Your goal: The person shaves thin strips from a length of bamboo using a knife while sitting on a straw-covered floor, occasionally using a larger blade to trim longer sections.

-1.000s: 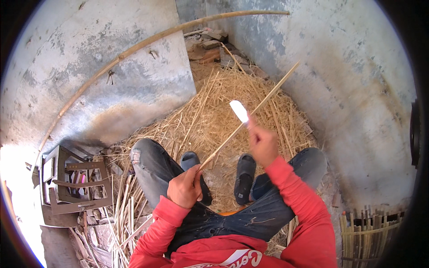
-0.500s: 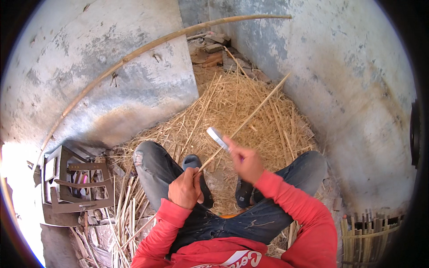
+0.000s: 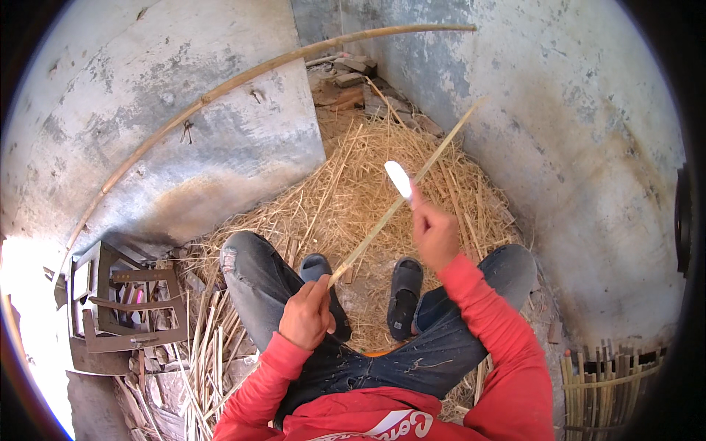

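A long, pale bamboo strip [image 3: 376, 229] slants up from my lap toward the far right. My left hand [image 3: 305, 316] is closed around its near end, just above my left thigh. Farther along the strip, my right hand [image 3: 435, 235] grips a knife, its handle hidden by the fingers. The knife's bright blade [image 3: 398, 176] lies across the strip and points to the far left. Glare on the blade hides its edge, so I cannot tell whether it is cutting in.
Thin shavings [image 3: 382, 162] cover the floor ahead, between two walls. Split strips [image 3: 209, 353] lie at the left beside a dark frame [image 3: 179, 312]. A curved pole [image 3: 220, 87] leans along the left wall. Bricks [image 3: 349, 79] fill the far corner; a slatted basket [image 3: 610, 393] stands at lower right.
My right hand has moved away from me and rightward along the strip, taking the knife with it. More of the strip now shows between my hands. My left hand has barely moved.
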### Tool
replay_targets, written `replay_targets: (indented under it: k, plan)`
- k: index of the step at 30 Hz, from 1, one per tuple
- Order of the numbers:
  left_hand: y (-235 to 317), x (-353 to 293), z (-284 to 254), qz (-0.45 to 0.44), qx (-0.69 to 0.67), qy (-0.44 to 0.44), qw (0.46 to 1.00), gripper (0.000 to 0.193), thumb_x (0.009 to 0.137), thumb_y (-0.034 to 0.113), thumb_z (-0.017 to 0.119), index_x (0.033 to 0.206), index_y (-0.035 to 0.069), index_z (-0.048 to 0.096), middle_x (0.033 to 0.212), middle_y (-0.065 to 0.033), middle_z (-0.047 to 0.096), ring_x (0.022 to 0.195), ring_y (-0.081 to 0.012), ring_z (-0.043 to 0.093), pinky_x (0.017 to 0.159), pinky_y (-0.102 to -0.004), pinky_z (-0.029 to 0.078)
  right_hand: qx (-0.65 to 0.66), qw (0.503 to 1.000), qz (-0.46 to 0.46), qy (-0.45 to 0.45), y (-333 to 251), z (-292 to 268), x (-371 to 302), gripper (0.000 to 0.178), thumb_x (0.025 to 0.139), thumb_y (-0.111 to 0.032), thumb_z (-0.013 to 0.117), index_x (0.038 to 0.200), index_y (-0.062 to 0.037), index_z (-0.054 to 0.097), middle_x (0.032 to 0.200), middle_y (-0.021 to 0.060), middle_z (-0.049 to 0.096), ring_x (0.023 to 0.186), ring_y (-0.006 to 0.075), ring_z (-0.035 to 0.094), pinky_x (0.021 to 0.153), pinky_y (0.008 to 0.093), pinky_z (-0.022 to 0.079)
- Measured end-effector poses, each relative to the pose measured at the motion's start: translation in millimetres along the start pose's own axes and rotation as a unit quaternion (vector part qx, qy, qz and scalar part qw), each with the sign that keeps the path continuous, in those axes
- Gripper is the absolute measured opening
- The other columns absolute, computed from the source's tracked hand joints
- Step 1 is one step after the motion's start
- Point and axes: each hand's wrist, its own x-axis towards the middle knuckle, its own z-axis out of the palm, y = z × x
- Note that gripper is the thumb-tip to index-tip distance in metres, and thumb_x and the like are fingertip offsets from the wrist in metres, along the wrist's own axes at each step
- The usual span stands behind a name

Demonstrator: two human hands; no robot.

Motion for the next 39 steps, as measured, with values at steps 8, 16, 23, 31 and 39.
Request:
replay_targets:
  k: [8, 16, 23, 31, 39]
  plan:
    - [1.1, 9.5, 11.5, -0.016, 0.003, 0.014, 1.0, 0.028, 0.093, 0.0, 0.06, 0.121, -0.003, 0.061, 0.088, -0.0222, 0.061, 0.079, -0.044, 0.063, 0.069, -0.0494, 0.051, 0.091, 0.982, -0.052, -0.155, -50.9, 26.3, -50.8, 0.055, 0.09, -0.003, 0.061, 0.144, -0.0114, 0.061, 0.072, 0.0158, 0.059, 0.062, 0.0309, 0.061, 0.058, 0.0422, 0.048]
    - [1.4, 20.1, 4.8, -0.053, -0.046, -0.044, 0.997, 0.019, 0.093, 0.002, 0.061, 0.112, 0.001, 0.065, 0.084, -0.0219, 0.064, 0.078, -0.0444, 0.064, 0.069, -0.05, 0.051, 0.157, 0.972, 0.107, -0.142, -68.7, -11.1, -15.3, 0.042, 0.093, -0.013, 0.068, 0.135, -0.0099, 0.067, 0.081, 0.0111, 0.069, 0.072, 0.0289, 0.069, 0.068, 0.0403, 0.054]
    - [27.6, 84.2, -55.9, 0.167, 0.038, -0.039, 0.984, 0.028, 0.09, 0.005, 0.068, 0.118, 0.008, 0.07, 0.085, -0.0155, 0.069, 0.071, -0.0372, 0.068, 0.061, -0.0465, 0.054, 0.003, 0.995, -0.082, -0.062, -47.7, -48.6, 28.8, 0.025, 0.081, -0.014, 0.081, 0.102, -0.0064, 0.071, 0.088, 0.0095, 0.069, 0.077, 0.0302, 0.07, 0.069, 0.0403, 0.056]
    - [-10.2, 107.2, -149.7, 0.155, 0.184, 0.428, 0.871, 0.038, 0.091, 0.004, 0.071, 0.128, 0.001, 0.067, 0.136, -0.0176, 0.063, 0.12, -0.0303, 0.064, 0.101, -0.0395, 0.05, -0.14, 0.972, 0.116, 0.147, -6.0, -168.2, 62.3, 0.023, 0.082, -0.013, 0.084, 0.085, 0.0018, 0.066, 0.062, 0.0052, 0.044, 0.064, 0.0127, 0.038, 0.057, 0.0324, 0.037]
    - [-415.8, -160.0, -25.4, -0.353, 0.243, 0.104, 0.898, 0.068, 0.085, 0.038, 0.079, 0.134, -0.005, 0.058, 0.124, -0.0302, 0.062, 0.121, -0.0455, 0.056, 0.106, -0.0569, 0.042, -0.232, 0.913, 0.333, 0.05, 136.5, -249.1, -112.4, 0.039, 0.085, -0.019, 0.083, 0.069, -0.0019, 0.051, 0.064, -0.0028, 0.041, 0.064, 0.0123, 0.035, 0.056, 0.0353, 0.033]
